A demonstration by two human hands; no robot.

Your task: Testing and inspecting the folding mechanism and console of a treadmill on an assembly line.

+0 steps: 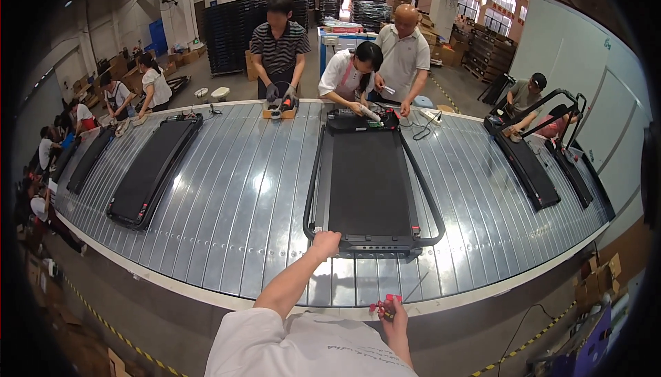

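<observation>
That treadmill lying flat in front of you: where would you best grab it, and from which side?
Probably the near end of the treadmill, from this side of the conveyor table. Its black tube frame curves round the corner there, and the left hand already rests on it. The right hand holds a small red tool.

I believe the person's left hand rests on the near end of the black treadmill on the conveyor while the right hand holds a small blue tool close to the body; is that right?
Not quite: the tool in the right hand is red, not blue, as the head view shows. The rest stands: the left hand rests on the near end of the black treadmill on the conveyor, and the right hand is close to the body.
</observation>
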